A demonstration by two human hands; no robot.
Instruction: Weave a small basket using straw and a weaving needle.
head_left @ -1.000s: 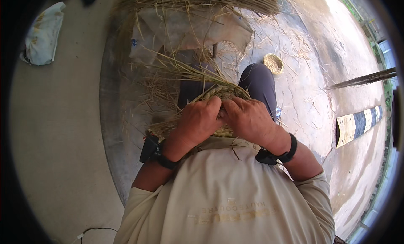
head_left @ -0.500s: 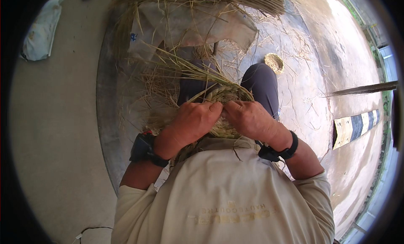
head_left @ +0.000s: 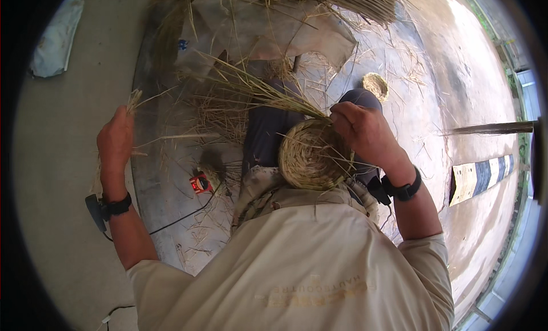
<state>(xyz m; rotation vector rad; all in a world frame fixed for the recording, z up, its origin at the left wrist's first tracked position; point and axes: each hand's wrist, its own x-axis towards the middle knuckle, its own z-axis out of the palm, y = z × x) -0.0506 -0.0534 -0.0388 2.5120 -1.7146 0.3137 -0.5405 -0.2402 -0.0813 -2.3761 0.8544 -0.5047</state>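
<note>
A coiled, round straw basket [head_left: 308,157] rests in my lap between my knees. My right hand [head_left: 362,134] is closed on a bundle of long straw strands [head_left: 268,94] at the basket's upper right rim; the strands fan out toward the upper left. Out to the left, away from the basket, my left hand [head_left: 116,141] grips a small bunch of straw [head_left: 132,100], with stems sticking out above and to the right of the fist.
A large straw bundle [head_left: 365,5] lies at the top beside a worn cloth sheet [head_left: 325,40]. A smaller straw basket [head_left: 374,83] sits beyond my right knee. Also around me are scattered straw, a red packet [head_left: 200,184], cables, a white sack [head_left: 54,43] and a striped board [head_left: 482,177] at right.
My left hand has swung far left from the basket, carrying straw. My right hand has moved up and right, uncovering the basket's middle, and the red packet has come into view.
</note>
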